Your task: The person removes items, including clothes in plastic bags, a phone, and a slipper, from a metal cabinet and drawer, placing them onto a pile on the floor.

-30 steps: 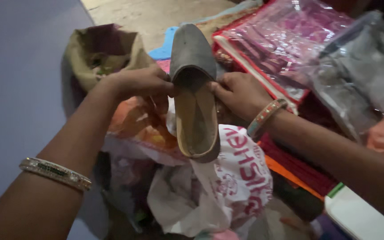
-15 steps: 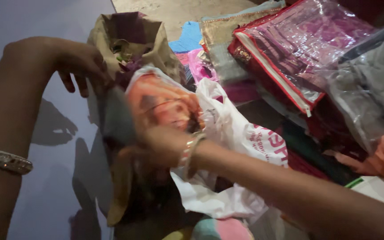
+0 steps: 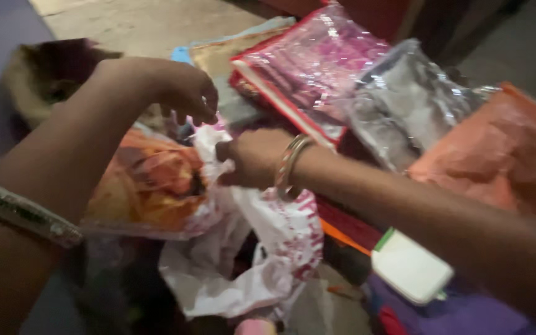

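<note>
A white plastic bag with red print [image 3: 268, 236] lies crumpled in the middle of the heap. My right hand [image 3: 252, 158], a bangle on its wrist, is closed on the bag's upper edge. My left hand [image 3: 184, 93] hovers just above that same edge with its fingers curled down; blur hides whether it pinches the plastic. Beneath my left forearm lies an orange printed plastic bag [image 3: 150, 180]. No shoe shows in this view.
Clear zip bags of pink and red cloth [image 3: 305, 68] and grey cloth [image 3: 404, 105] lie at the back. An orange bag [image 3: 497, 149] sits at right, a white box with a green edge [image 3: 410, 267] under my right forearm, and a tan sack [image 3: 38, 80] at far left.
The grey shoe that both hands held has gone down to the left and out of sight. Both hands have come to the top of the white bag, and the view has shifted right.
</note>
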